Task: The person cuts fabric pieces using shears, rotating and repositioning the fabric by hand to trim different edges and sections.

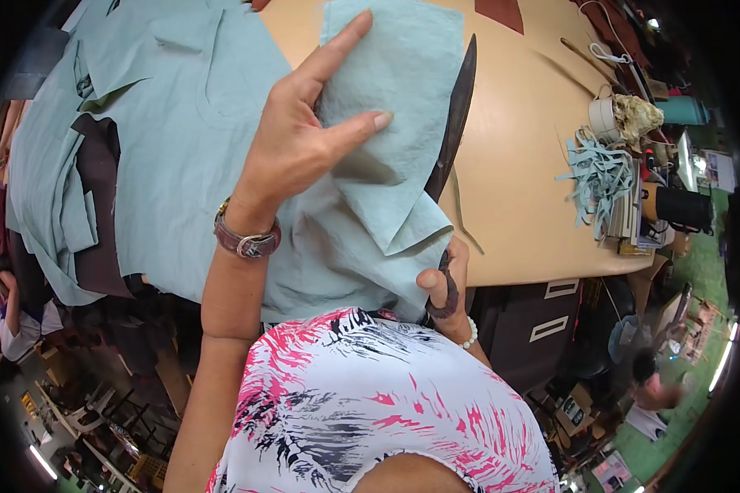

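Observation:
Light blue-green fabric lies in a folded strip on the table in front of me. My left hand rests at the strip's left side, index finger and thumb stretched out and spread over it. My right hand is low at the table's front edge, its fingers through the dark handle of large fabric scissors. Their long dark blade points away along the strip's right edge. A loose fold of cloth hides the middle of the scissors.
More blue-green cloth and a dark brown piece spread over the left of the tan table. At right are fabric scraps, a white cup and a teal bottle. Dark drawers stand below.

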The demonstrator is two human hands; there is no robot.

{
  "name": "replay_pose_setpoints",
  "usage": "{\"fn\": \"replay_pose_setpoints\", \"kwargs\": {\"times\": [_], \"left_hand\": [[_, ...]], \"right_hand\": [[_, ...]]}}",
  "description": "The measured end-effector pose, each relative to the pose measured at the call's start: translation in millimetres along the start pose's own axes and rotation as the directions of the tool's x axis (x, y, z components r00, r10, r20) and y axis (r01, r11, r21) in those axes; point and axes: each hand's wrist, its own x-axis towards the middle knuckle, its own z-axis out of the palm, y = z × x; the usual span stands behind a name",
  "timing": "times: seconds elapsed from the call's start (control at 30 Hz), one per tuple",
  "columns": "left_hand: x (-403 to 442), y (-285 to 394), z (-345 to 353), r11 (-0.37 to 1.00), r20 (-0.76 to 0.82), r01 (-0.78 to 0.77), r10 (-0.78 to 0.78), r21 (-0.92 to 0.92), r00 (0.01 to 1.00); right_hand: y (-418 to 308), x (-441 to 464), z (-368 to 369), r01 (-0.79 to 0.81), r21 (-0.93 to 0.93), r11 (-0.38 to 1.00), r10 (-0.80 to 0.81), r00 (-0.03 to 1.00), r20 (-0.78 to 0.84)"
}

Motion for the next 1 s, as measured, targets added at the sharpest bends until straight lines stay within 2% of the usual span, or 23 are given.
{"fn": "replay_pose_setpoints", "kwargs": {"times": [0.1, 0.3, 1.0], "left_hand": [[-0.7, -5.4, -1.6, 0.998, 0.026, -0.013, 0.014, -0.066, 1.0], [0.3, -3.8, -2.2, 0.998, 0.012, 0.023, -0.023, -0.055, 1.0], [-1.3, -5.5, -2.1, 1.0, 0.016, 0.002, -0.001, -0.028, 1.0]], "right_hand": [[-0.4, -0.3, -0.6, -0.014, 0.011, 1.0, 0.014, 1.0, 0.003], [-2.7, -0.3, 0.8, -0.029, 0.024, 0.999, 0.029, 1.0, 0.013], [3.5, -5.5, -2.0, -0.024, -0.04, 0.999, 0.024, 1.0, 0.004]]}}
